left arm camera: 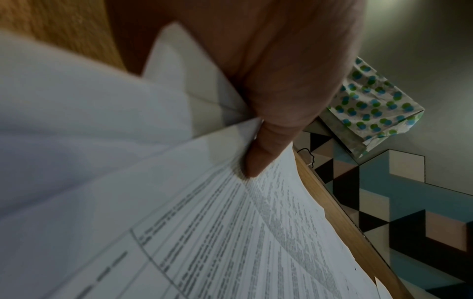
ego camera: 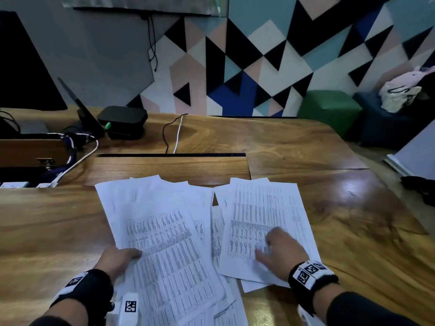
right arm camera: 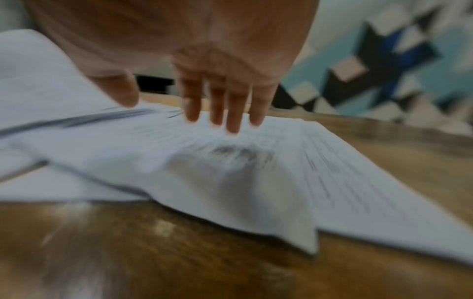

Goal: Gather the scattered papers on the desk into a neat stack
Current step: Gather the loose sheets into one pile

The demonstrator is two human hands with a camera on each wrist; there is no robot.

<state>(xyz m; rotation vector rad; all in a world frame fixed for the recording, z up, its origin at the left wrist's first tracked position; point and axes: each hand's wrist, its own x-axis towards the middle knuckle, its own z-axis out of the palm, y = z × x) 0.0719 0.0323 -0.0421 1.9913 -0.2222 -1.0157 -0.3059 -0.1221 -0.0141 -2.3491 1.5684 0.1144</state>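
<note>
Several white printed sheets lie fanned across the near part of the wooden desk (ego camera: 306,147). My left hand (ego camera: 120,257) grips the left bunch of papers (ego camera: 164,250) by its left edge, thumb on top; the left wrist view shows the thumb (left arm camera: 266,153) pressed on the top printed sheet (left arm camera: 230,232). My right hand (ego camera: 277,250) lies flat with straight fingers on the right bunch of papers (ego camera: 263,215). In the right wrist view the fingertips (right arm camera: 234,125) touch the top sheet (right arm camera: 204,161), which is blurred.
At the back left of the desk stand a black box (ego camera: 122,118), a dark monitor (ego camera: 21,64), a tablet stand and loose cables (ego camera: 176,135). A long slot (ego camera: 171,155) crosses the desk behind the papers. Green and blue stools (ego camera: 329,107) stand beyond the right edge.
</note>
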